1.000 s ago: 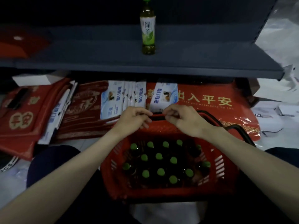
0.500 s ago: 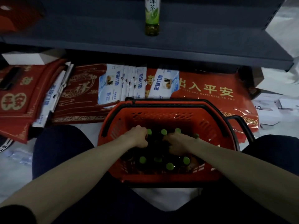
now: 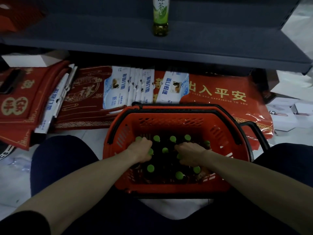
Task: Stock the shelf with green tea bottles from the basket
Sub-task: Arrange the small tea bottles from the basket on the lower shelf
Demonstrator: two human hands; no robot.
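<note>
Head view: 1 red basket (image 3: 169, 123) on the floor between the person's knees, below the front edge of 1 dark shelf (image 3: 220, 39). 11 green caps countable among the bottles (image 3: 165, 150) in the basket, all upright; more may be hidden under the hands. 1 shelf bottle (image 3: 160, 21) stands upright alone near the shelf middle, its top cut off by the frame. 2 hands, both inside the basket: left grip (image 3: 140, 151) has its fingers curled down round a bottle top on the left side, right grip (image 3: 189, 155) is curled the same way round one to the right of centre; the bottles are not lifted. 2 black handles (image 3: 254, 131) lie folded down at the rim. Behind the basket are several red mats (image 3: 220, 95) and a fan of white-blue packets (image 3: 115, 89), count unclear. Versus 1 s ago: both grips were pinching a raised handle, and now they are down on the bottles with the handle dropped. Versus 0.5 s ago: near identical, grips in the same spots, and the shelf bottle count is unchanged at 1.
</note>
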